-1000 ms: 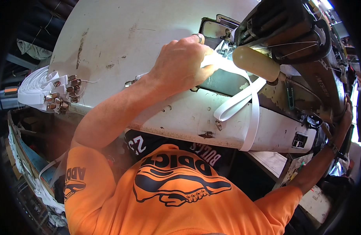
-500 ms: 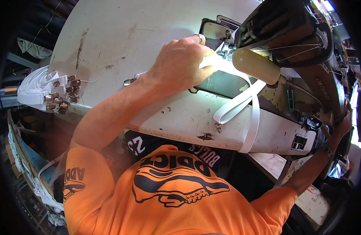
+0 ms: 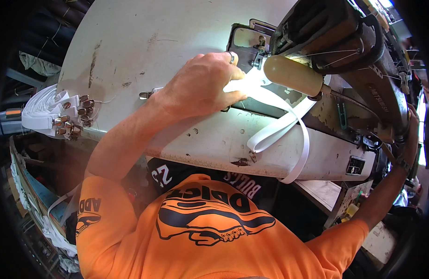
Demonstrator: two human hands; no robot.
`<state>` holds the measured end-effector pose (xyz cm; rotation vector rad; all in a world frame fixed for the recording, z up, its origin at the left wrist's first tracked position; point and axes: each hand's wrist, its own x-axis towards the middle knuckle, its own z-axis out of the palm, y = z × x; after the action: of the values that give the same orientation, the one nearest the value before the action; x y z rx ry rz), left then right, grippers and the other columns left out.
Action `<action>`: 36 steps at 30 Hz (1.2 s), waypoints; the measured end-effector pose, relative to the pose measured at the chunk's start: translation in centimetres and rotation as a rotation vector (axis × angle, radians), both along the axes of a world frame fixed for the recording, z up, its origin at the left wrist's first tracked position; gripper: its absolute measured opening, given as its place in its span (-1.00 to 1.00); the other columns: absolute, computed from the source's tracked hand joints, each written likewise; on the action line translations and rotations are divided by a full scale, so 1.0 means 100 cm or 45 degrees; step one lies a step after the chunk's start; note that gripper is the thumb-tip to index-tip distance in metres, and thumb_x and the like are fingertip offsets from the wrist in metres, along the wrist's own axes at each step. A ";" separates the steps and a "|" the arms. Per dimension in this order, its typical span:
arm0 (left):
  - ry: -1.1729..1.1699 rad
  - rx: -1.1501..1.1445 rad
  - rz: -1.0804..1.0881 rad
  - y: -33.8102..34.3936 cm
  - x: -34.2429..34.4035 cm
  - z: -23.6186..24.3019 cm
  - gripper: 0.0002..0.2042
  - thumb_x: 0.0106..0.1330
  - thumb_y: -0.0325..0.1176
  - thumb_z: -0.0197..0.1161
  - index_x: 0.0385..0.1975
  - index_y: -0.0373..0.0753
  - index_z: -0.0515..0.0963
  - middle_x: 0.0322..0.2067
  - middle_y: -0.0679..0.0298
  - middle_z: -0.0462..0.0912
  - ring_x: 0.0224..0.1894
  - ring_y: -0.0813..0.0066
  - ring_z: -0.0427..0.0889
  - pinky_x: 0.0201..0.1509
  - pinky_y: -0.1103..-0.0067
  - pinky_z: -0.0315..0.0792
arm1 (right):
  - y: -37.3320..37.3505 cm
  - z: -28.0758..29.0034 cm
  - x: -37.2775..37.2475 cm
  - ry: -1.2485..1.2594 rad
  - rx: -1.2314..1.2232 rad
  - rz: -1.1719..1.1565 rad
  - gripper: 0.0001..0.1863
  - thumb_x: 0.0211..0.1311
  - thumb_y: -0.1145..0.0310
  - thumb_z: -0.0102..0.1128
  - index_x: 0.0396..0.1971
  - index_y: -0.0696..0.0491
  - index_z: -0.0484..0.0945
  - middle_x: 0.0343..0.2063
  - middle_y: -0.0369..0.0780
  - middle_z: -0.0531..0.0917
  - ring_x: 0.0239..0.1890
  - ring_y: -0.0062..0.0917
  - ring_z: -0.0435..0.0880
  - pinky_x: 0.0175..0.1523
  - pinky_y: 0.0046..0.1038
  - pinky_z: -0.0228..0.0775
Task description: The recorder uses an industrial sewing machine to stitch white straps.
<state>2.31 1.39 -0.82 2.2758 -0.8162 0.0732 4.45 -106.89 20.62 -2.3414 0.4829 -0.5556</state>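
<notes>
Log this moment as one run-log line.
left hand: pinching white strap | right hand: beside sewing machine, grip unclear | lamp: lit near strap | strap bundle: at left edge of table

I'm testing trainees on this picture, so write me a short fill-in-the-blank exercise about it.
1. The strap pinched by the left hand is coloured ____.
2. The strap bundle lies at the table's ____ edge, as the person sees it.
3. The shirt is coloured ____.
4. The right hand is ____ from the strap bundle than the left.
Missing words: white; left; orange; farther.
</notes>
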 end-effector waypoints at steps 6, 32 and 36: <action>0.032 -0.004 -0.059 0.007 -0.004 0.010 -0.70 0.12 -0.30 0.50 -0.20 -0.36 0.76 -0.37 0.05 0.65 -0.26 0.12 0.62 -0.14 0.31 0.51 | 0.051 -0.008 0.055 0.042 0.043 0.073 -0.63 0.46 0.37 -0.08 0.05 0.17 0.66 -0.05 -0.19 0.70 -0.01 -0.53 0.65 0.15 -0.49 0.47; 0.606 0.158 -0.529 0.018 -0.006 0.030 -0.69 0.05 -0.33 0.59 -0.24 -0.35 0.76 -0.46 0.19 0.60 -0.42 0.33 0.57 -0.32 0.41 0.44 | 0.353 -0.053 0.068 0.155 -0.057 0.174 -0.69 0.37 0.38 0.06 -0.08 0.19 0.71 -0.27 -0.23 0.78 -0.32 -0.58 0.69 -0.09 -0.53 0.53; 0.590 0.219 -0.538 0.033 -0.012 0.031 -0.68 0.04 -0.32 0.59 -0.25 -0.36 0.76 -0.45 0.18 0.61 -0.42 0.33 0.58 -0.32 0.41 0.45 | 0.472 -0.066 0.063 -0.612 -0.467 0.071 -0.74 0.40 0.49 0.10 -0.02 0.16 0.68 -0.13 -0.20 0.77 -0.14 -0.52 0.74 0.04 -0.47 0.55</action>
<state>1.08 4.69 2.26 2.0962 -1.0514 -0.7126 10.79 -59.68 14.00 -2.4275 0.0948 -1.2243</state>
